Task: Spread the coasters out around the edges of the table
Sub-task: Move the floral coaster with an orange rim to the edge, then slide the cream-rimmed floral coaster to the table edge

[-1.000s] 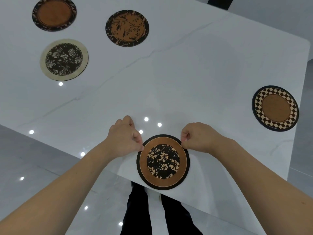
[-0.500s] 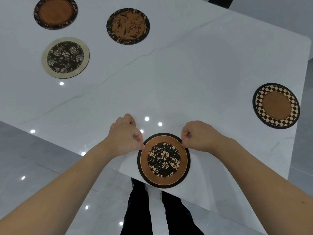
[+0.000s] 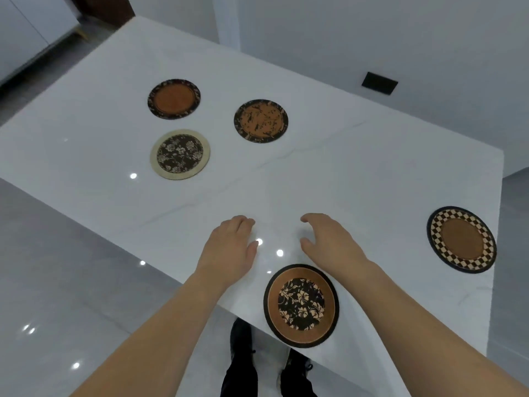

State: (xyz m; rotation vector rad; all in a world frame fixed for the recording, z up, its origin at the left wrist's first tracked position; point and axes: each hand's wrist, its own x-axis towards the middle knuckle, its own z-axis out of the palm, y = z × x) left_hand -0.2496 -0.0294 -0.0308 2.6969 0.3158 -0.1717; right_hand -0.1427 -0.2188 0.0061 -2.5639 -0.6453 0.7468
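A brown coaster with a black flowered centre (image 3: 301, 304) lies flat at the near edge of the white table (image 3: 343, 173). My left hand (image 3: 229, 247) and my right hand (image 3: 329, 242) hover just beyond it, both empty with fingers loosely apart. A checkered-rim coaster (image 3: 461, 239) sits by the right edge. Further off lie a cream-rimmed floral coaster (image 3: 179, 154), a plain brown one with a dark rim (image 3: 173, 98) and a black-and-orange patterned one (image 3: 260, 120).
The table's near edge runs diagonally below my hands, with glossy grey floor (image 3: 71, 267) to the left and my feet under it. A white wall with a dark socket plate (image 3: 379, 83) stands behind the table's far right side.
Both hands have let go of the flowered brown coaster and moved forward past it, opening. The camera has tilted up, showing more of the table's far end.
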